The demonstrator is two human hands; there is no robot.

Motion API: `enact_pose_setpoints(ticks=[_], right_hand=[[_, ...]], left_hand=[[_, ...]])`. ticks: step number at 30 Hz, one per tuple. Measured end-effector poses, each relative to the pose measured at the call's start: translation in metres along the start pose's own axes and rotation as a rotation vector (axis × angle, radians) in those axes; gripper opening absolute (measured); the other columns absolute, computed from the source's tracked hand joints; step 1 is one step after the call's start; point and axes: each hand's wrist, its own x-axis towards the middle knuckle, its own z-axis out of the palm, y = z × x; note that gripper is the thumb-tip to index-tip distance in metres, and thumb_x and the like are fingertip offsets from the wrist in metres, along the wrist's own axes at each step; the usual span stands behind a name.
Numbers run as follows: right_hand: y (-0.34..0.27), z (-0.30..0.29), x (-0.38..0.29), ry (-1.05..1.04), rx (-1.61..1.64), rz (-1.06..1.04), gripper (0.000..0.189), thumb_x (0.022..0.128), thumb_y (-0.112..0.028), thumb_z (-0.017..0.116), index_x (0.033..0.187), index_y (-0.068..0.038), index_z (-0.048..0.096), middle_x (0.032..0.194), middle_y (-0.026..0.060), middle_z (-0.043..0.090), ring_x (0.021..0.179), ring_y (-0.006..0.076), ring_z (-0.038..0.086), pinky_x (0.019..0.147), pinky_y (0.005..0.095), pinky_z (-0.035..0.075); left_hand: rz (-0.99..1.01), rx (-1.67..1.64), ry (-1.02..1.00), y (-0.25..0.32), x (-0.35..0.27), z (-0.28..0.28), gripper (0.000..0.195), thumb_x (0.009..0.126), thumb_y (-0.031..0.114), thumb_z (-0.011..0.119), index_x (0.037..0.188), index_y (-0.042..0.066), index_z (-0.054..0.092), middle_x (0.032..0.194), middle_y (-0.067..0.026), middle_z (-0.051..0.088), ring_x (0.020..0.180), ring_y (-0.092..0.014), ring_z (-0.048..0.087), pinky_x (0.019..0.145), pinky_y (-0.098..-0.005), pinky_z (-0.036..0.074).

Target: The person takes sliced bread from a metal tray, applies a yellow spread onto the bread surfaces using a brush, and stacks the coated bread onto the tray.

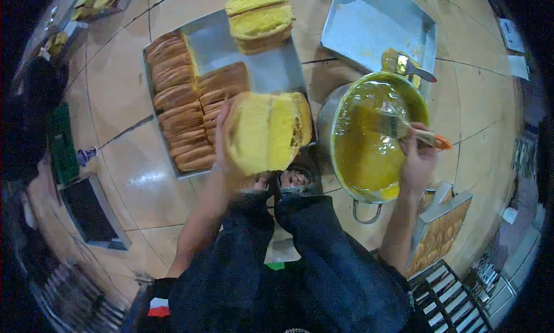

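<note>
My left hand point(221, 138) grips a block of bread point(264, 129) whose upturned face is yellow and split by a seam. The bread is held over the near right corner of a metal baking tray point(272, 69). In my right hand point(419, 155) is a flat brush point(394, 125) with an orange-tipped handle, its bristles over or in a large metal pot point(424, 95) of glossy yellow liquid point(368, 151). How deep the bristles sit is blurred. Rows of brown-topped bread point(179, 112) fill the tray's left side. Another yellow-faced bread block point(259, 19) rests at its far edge.
A second brush point(407, 67) lies by the pot's far rim, near a smeared metal tray point(368, 25). Filled bread trays point(441, 229) stand at right, beside a dark slatted crate point(450, 294). A dark tray point(93, 212) and a small cup point(87, 155) are on the tiled floor at left.
</note>
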Motion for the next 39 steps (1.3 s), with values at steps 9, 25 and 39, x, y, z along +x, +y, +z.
enact_pose_setpoints(ticks=[9, 25, 39], right_hand=[[-0.059, 0.101, -0.054, -0.569, 0.259, -0.187, 0.017, 0.085, -0.002, 0.062, 0.101, -0.003, 0.058, 0.100, 0.0093, 0.063, 0.094, 0.0197, 0.061, 0.085, 0.0328, 0.049], [-0.068, 0.104, -0.056, -0.788, 0.284, -0.065, 0.009, 0.083, 0.004, 0.060, 0.091, 0.000, 0.062, 0.095, 0.0075, 0.065, 0.085, 0.0169, 0.064, 0.075, 0.0294, 0.052], [-0.057, 0.016, -0.033, -0.346, 0.159, -0.249, 0.023, 0.090, -0.012, 0.058, 0.109, -0.001, 0.051, 0.104, 0.0151, 0.061, 0.102, 0.0232, 0.059, 0.090, 0.0352, 0.048]], left_hand=[[-0.076, 0.012, 0.017, -0.013, -0.005, 0.016, 0.063, 0.092, 0.052, 0.038, 0.132, 0.003, 0.044, 0.127, -0.0148, 0.053, 0.117, -0.027, 0.052, 0.102, -0.0404, 0.040], [0.766, 0.760, 0.075, -0.046, 0.013, -0.039, 0.051, 0.091, 0.041, 0.043, 0.125, 0.003, 0.049, 0.121, -0.0154, 0.055, 0.110, -0.022, 0.056, 0.097, -0.0357, 0.044], [0.428, 1.157, 0.556, -0.052, 0.016, -0.063, 0.058, 0.083, 0.044, 0.064, 0.112, -0.005, 0.050, 0.115, -0.0159, 0.049, 0.100, -0.023, 0.053, 0.090, -0.0327, 0.041]])
